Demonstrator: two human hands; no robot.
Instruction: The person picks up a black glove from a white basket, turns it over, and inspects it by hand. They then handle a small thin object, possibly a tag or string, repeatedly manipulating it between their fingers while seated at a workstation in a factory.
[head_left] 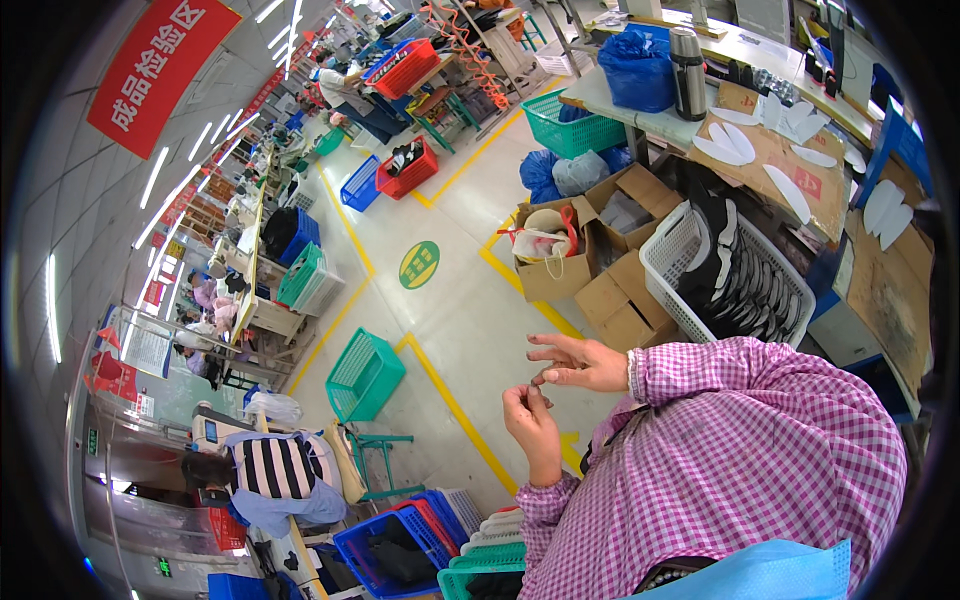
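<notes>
My left hand (533, 432) is raised in front of my body, its thumb and fingertips pressed together. Just above it, my right hand (592, 366) brings its thumb and forefinger to the left fingertips, while its other fingers stretch out to the left. The fingertips of both hands meet; anything small between them is too small to make out. Both wrists come out of pink checked sleeves (745, 370). Nearest to the right hand is an open cardboard box (628, 300), standing on the floor beyond it.
A white basket (655, 262) of dark, pale-edged pieces stands right of the boxes. White cut-out shapes lie on cardboard (745, 175) on a bench. A green crate (366, 375) sits on the floor at left, near a seated person in stripes (285, 465). Stacked baskets (395, 550) stand below.
</notes>
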